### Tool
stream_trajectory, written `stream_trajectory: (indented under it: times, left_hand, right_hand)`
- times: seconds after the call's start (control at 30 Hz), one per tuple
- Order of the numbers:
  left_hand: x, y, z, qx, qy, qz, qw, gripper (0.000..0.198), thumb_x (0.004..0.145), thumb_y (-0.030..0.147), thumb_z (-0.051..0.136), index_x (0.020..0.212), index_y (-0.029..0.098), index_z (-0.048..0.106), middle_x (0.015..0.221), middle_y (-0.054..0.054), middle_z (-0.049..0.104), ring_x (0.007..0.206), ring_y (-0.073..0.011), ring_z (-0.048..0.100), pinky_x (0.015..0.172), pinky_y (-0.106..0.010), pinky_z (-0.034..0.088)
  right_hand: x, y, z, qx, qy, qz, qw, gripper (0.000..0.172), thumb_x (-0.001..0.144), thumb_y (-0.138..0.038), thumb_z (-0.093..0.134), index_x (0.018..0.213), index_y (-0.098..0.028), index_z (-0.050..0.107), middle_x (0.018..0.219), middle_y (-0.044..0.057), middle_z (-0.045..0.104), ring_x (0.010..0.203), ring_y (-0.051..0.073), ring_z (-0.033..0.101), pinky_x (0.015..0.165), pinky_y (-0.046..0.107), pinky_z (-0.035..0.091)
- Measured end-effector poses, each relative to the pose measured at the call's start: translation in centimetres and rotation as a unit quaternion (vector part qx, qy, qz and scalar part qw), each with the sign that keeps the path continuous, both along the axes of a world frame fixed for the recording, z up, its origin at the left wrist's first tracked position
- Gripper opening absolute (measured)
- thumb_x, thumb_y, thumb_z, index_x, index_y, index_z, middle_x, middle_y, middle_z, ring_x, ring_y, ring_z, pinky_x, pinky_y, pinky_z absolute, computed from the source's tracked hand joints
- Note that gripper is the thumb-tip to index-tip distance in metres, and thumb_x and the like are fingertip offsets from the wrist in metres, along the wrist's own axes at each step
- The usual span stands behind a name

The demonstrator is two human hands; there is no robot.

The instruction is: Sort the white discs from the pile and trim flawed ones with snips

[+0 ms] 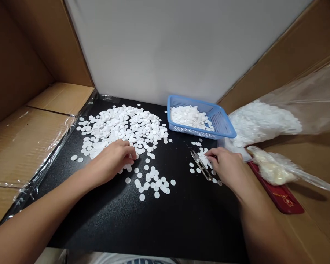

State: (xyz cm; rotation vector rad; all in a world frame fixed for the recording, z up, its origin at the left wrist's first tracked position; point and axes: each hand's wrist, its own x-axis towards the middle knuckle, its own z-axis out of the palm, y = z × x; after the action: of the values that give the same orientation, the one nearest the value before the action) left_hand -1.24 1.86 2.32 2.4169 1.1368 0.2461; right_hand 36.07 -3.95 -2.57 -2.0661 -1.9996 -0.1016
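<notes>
A big heap of small white round discs (pixel 123 126) lies on a black mat (pixel 165 220). My left hand (pixel 112 161) rests palm down at the near edge of the heap, fingers curled together on a few discs. A smaller scatter of discs (pixel 154 183) lies just right of it. My right hand (pixel 227 167) sits on another small group of discs (pixel 202 157), fingertips pinched at them. Metal thread snips (pixel 200 165) lie on the mat right beside that hand, not held.
A blue plastic basket (pixel 222 126) with white discs stands behind the right hand. Clear bags of white discs (pixel 264 123) and of cream pieces (pixel 272 170) lie at right, over a red flat object (pixel 286 200). Cardboard walls enclose both sides; a white panel stands behind.
</notes>
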Motion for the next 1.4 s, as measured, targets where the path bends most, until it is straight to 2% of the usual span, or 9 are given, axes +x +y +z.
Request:
stream_trajectory:
  times: [0.13,0.3,0.5,0.6,0.73,1.03,1.13,1.23,1.4]
  left_hand:
    - [0.7,-0.7,-0.5,0.007,0.023,-0.032,0.999,0.002,0.083,0.017,0.067,0.083,0.019,0.066,0.086,-0.004,0.062,0.082,-0.0208,0.054,0.070,-0.031,0.039]
    - [0.9,-1.2,-0.1,-0.019,0.044,-0.039,0.998,0.006,0.084,0.016,0.067,0.080,0.019,0.064,0.088,-0.004,0.061,0.084,-0.0220,0.053,0.075,-0.035,0.038]
    - [1.2,-1.7,0.9,-0.090,-0.090,-0.021,0.992,0.011,0.088,0.020,0.058,0.077,0.019,0.059,0.080,0.000,0.064,0.072,-0.0159,0.056,0.067,-0.028,0.042]
    - [1.8,-2.3,1.7,-0.147,-0.182,0.002,0.972,0.010,0.092,0.024,0.058,0.083,0.019,0.061,0.081,0.000,0.069,0.068,-0.0129,0.060,0.060,-0.024,0.044]
    - [2.3,-3.1,2.2,-0.122,-0.266,0.008,0.956,0.006,0.092,0.024,0.064,0.088,0.019,0.065,0.085,0.000,0.073,0.079,-0.0134,0.068,0.068,-0.023,0.052]
    - [2.4,-3.4,2.5,-0.122,-0.320,0.024,0.939,0.005,0.087,0.021,0.071,0.089,0.020,0.075,0.084,-0.002,0.077,0.077,-0.0139,0.071,0.066,-0.022,0.054]
    - [3.1,-3.7,2.3,-0.255,-0.355,0.076,0.896,0.009,0.082,0.027,0.076,0.088,0.020,0.079,0.083,-0.003,0.078,0.073,-0.0149,0.071,0.064,-0.023,0.054]
    - [4.4,-3.8,2.1,-0.417,-0.382,0.125,0.815,0.016,0.076,0.030,0.082,0.087,0.019,0.079,0.080,-0.004,0.079,0.071,-0.0131,0.070,0.065,-0.022,0.054]
    - [6.8,-3.4,2.3,-0.535,-0.381,0.176,0.733,0.024,0.067,0.030,0.089,0.084,0.016,0.080,0.074,-0.004,0.077,0.064,-0.0077,0.063,0.065,-0.018,0.050]
  right_hand:
    - [-0.3,-0.6,0.7,0.038,-0.001,0.010,0.999,0.029,0.083,-0.014,0.045,0.087,-0.022,0.072,0.081,0.008,0.070,0.075,0.025,0.064,0.065,0.037,0.033]
    - [-2.5,-0.9,1.7,0.097,0.031,0.035,0.994,0.025,0.096,-0.031,0.046,0.094,-0.022,0.070,0.083,0.007,0.071,0.076,0.025,0.064,0.070,0.037,0.037]
    - [-4.8,-1.2,2.0,0.137,0.069,0.067,0.986,0.029,0.100,-0.036,0.045,0.092,-0.022,0.069,0.082,0.005,0.071,0.075,0.022,0.065,0.072,0.035,0.040]
    - [-4.0,-1.2,1.7,0.101,0.061,0.040,0.992,0.029,0.098,-0.041,0.048,0.085,-0.022,0.066,0.075,0.004,0.067,0.066,0.021,0.062,0.065,0.034,0.038]
    - [-2.6,-1.2,1.2,-0.018,0.071,0.008,0.997,0.021,0.088,-0.043,0.060,0.086,-0.022,0.061,0.067,0.001,0.061,0.057,0.020,0.058,0.054,0.030,0.034]
    - [-2.9,-1.2,1.7,-0.091,0.132,0.001,0.987,0.011,0.081,-0.030,0.064,0.089,-0.023,0.062,0.066,-0.002,0.061,0.057,0.018,0.060,0.054,0.028,0.039]
    - [-2.7,-1.2,1.6,-0.021,0.095,0.008,0.995,0.018,0.088,-0.029,0.054,0.093,-0.021,0.069,0.070,0.001,0.059,0.058,0.019,0.059,0.054,0.030,0.041]
    - [-3.2,-1.4,2.5,0.091,0.085,0.004,0.992,0.033,0.092,-0.025,0.047,0.111,-0.017,0.073,0.082,0.006,0.058,0.067,0.020,0.061,0.059,0.032,0.046]
    - [-6.4,-2.7,5.5,0.170,0.190,0.104,0.961,0.037,0.100,-0.025,0.050,0.133,-0.021,0.065,0.091,0.005,0.061,0.077,0.017,0.063,0.067,0.028,0.052]
